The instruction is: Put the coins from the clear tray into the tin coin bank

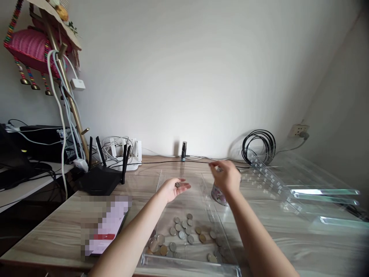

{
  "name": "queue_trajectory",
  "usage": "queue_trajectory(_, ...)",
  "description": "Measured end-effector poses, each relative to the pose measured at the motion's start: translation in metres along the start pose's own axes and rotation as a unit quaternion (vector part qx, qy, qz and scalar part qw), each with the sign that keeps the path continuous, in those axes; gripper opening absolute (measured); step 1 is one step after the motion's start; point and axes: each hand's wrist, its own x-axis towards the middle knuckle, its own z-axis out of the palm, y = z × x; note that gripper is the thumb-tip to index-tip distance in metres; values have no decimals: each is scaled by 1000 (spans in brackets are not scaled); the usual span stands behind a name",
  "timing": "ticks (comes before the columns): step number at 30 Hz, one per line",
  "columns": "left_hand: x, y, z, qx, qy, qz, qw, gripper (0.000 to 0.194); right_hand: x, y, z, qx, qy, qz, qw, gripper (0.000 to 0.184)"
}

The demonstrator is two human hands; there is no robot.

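Observation:
My left hand [175, 189] is turned palm up over the clear plastic drawer [187, 261], with at least one silvery coin [177, 185] resting in it. Its fingers stretch to the right. My right hand [227, 176] is closed in a pinch above a flower-patterned tin [219, 195]; whatever is between the fingertips cannot be made out. That hand hides the top of the tin. Several loose coins [188, 231], silver and brass-coloured, lie spread over the drawer's bottom, with a cluster near its front left corner.
A phone [111, 227] lies left of my left forearm. Behind it are a black router [100, 180] and a white router [129, 163] with tangled cables. A small dark cylinder [183, 151] stands by the wall. Clear plastic drawers [323, 192] and a coiled black cable [258, 146] are at right.

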Motion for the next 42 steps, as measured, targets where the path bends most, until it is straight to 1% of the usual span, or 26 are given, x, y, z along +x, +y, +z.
queue_trajectory(1, 0, 0, 0, -6, 9, -1, 1000, 21, 6, 11, -6, -24, 39, 30, 998, 23)
queue_trajectory(2, 1, 1, 0, -6, 17, 1, 1000, 23, 10, 23, -11, -44, 56, 65, 995, 23)
queue_trajectory(3, 1, 1, 0, -3, 24, 6, 1000, 24, 14, 34, -13, -56, 48, 103, 992, 23)
queue_trajectory(5, 1, 1, 1, 13, 37, 24, 999, 24, 19, 54, -14, -44, -11, 167, 985, 23)
queue_trajectory(7, 1, 0, 1, 28, 37, 45, 998, 22, 21, 65, -11, -9, -76, 192, 978, 21)
queue_trajectory(9, 0, -1, 1, 42, 21, 52, 998, 20, 20, 67, -9, -5, -97, 180, 979, 19)
queue_trajectory(10, 0, -1, 0, 49, 10, 52, 997, 20, 20, 65, -8, -21, -85, 165, 982, 18)
queue_trajectory(12, 0, -2, -1, 64, -15, 52, 997, 19, 18, 54, -8, -61, -16, 120, 991, 19)
queue_trajectory(14, 0, -3, -1, 77, -34, 57, 995, 20, 15, 40, -8, -61, 65, 60, 994, 22)
queue_trajectory(15, 0, -3, -1, 84, -36, 60, 994, 20, 13, 31, -8, -38, 86, 32, 995, 24)
queue_trajectory(16, 0, -3, -1, 89, -35, 66, 993, 22, 10, 23, -5, -5, 85, 8, 996, 25)
queue_trajectory(17, 0, -3, -1, 93, -33, 72, 992, 23, 6, 14, -2, 34, 62, -10, 997, 25)
queue_trajectory(18, 0, -4, 0, 96, -32, 78, 992, 25, 1, 5, 3, 74, 21, -25, 997, 25)
queue_trajectory(20, 0, -4, 1, 96, -43, 89, 990, 27, -10, -10, 18, 141, -99, -57, 983, 25)
queue_trajectory(22, 0, -4, 1, 93, -58, 94, 990, 26, -23, -22, 35, 176, -224, -91, 954, 25)
queue_trajectory(23, -1, -4, 1, 93, -59, 93, 990, 25, -30, -26, 44, 180, -267, -100, 941, 25)
queue_trajectory(24, -1, -4, 1, 92, -57, 90, 990, 23, -35, -29, 51, 178, -292, -103, 934, 25)
queue_trajectory(25, -1, -3, 1, 89, -56, 86, 991, 21, -39, -31, 57, 170, -302, -100, 933, 25)
queue_trajectory(27, -2, -3, 1, 77, -66, 74, 992, 17, -43, -34, 62, 153, -289, -90, 941, 23)
queue_trajectory(29, -1, -3, 1, 55, -88, 54, 993, 14, -41, -34, 59, 137, -253, -93, 953, 20)
queue_trajectory(31, -1, -3, 1, 40, -106, 16, 993, 16, -33, -32, 47, 105, -192, -101, 971, 22)
queue_trajectory(34, 1, -2, -1, 22, -98, -22, 995, 20, -14, -19, 23, 23, -71, -91, 993, 26)
queue_trajectory(36, 1, -1, -2, 11, -80, -23, 996, 21, -1, -2, 9, -30, -7, -52, 998, 26)
queue_trajectory(37, 1, -1, -3, 9, -75, -24, 997, 22, 4, 9, 3, -48, 12, -22, 999, 25)
queue_trajectory(39, 1, -1, -3, 12, -74, -28, 997, 22, 13, 30, -4, -61, 9, 45, 997, 23)
queue_trajectory(42, 1, -1, -2, 25, -78, -28, 996, 22, 19, 55, -7, -55, -49, 122, 990, 22)
